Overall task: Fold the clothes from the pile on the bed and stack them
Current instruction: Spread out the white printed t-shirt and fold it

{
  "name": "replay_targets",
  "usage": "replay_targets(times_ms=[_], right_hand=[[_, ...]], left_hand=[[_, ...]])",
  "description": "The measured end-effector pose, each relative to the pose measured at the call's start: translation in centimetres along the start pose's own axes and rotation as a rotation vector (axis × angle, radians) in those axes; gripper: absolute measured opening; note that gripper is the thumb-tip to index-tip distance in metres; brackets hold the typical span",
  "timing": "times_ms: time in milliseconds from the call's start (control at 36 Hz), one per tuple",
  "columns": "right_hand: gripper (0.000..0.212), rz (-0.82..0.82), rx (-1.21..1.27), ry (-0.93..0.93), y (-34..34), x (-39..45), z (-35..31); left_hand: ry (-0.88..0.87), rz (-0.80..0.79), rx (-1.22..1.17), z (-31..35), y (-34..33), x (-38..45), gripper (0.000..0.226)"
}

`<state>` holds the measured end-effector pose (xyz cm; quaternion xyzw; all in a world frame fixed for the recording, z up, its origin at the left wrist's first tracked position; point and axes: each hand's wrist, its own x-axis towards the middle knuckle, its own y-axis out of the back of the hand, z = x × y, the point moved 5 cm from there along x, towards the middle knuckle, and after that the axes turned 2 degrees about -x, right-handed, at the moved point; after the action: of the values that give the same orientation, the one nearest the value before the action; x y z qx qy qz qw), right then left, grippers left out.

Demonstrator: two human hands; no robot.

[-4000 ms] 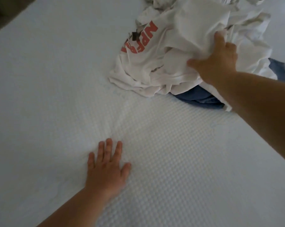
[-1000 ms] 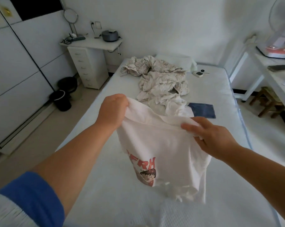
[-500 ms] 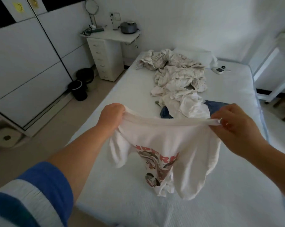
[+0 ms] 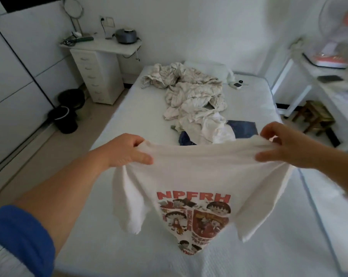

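Note:
A white T-shirt (image 4: 197,172) with a red "NPFRH" cartoon print hangs in the air over the near part of the bed (image 4: 129,108). My left hand (image 4: 127,150) grips its left shoulder and my right hand (image 4: 283,144) pinches its right shoulder, so the top edge is stretched between them. Both sleeves dangle and the hem touches the bedcover. Behind it lies the pile of crumpled pale clothes (image 4: 193,96), with a blue denim piece (image 4: 243,127) partly under it.
A white drawer unit (image 4: 98,74) with a shelf and a grey pot stands left of the bed head. Dark bins (image 4: 65,118) sit on the floor at left. A white remote (image 4: 237,84) lies near the pillow. A white table, fan and wooden stool are at right.
The T-shirt was taken from the pile and lifted. Over the last second my hands moved apart, spreading it wide, and the print now faces me upright.

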<state>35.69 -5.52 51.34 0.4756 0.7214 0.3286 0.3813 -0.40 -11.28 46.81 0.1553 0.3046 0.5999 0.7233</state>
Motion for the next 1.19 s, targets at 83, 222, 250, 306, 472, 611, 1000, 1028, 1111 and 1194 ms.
replay_targets(times_ms=[83,222,250,306,472,611,1000,1028,1111,1194], right_hand=[[0.030,-0.016,-0.172,-0.056,-0.3,-0.7,0.7],[0.005,0.218,-0.429,-0.005,0.1,-2.6,-0.1],[0.014,0.259,-0.494,-0.006,0.0,-3.0,-0.3],[0.026,0.317,-0.648,-0.015,-0.2,-3.8,-0.8],[0.031,0.670,-0.551,0.143,0.3,-6.4,-3.0],[0.037,0.682,-0.325,-0.068,0.5,-7.4,-2.7],[0.022,0.689,0.278,-0.121,2.6,-7.7,-3.4],[0.020,0.631,0.232,-0.141,2.8,-7.7,-3.0],[0.016,0.390,0.254,-0.207,3.0,-8.0,-1.6],[0.026,0.088,0.584,-0.281,2.1,-8.7,-0.1]], left_hand=[[-0.024,-0.062,-0.034,-0.8,-0.2,0.4,0.012],[-0.044,0.056,0.121,-1.8,0.1,1.7,0.009],[-0.063,0.128,0.167,-1.9,0.3,2.0,0.013],[-0.115,0.267,0.236,-1.6,0.5,2.2,0.022],[-0.226,0.550,0.431,-0.1,0.7,2.4,0.012],[-0.279,0.603,0.434,0.4,0.5,2.6,0.025],[-0.119,0.574,-0.123,0.3,1.4,4.1,0.015],[-0.144,0.552,-0.089,0.4,1.7,4.1,0.016],[-0.241,0.472,0.016,1.3,2.4,3.8,0.019],[-0.322,0.396,0.128,2.3,2.8,3.6,0.019]])
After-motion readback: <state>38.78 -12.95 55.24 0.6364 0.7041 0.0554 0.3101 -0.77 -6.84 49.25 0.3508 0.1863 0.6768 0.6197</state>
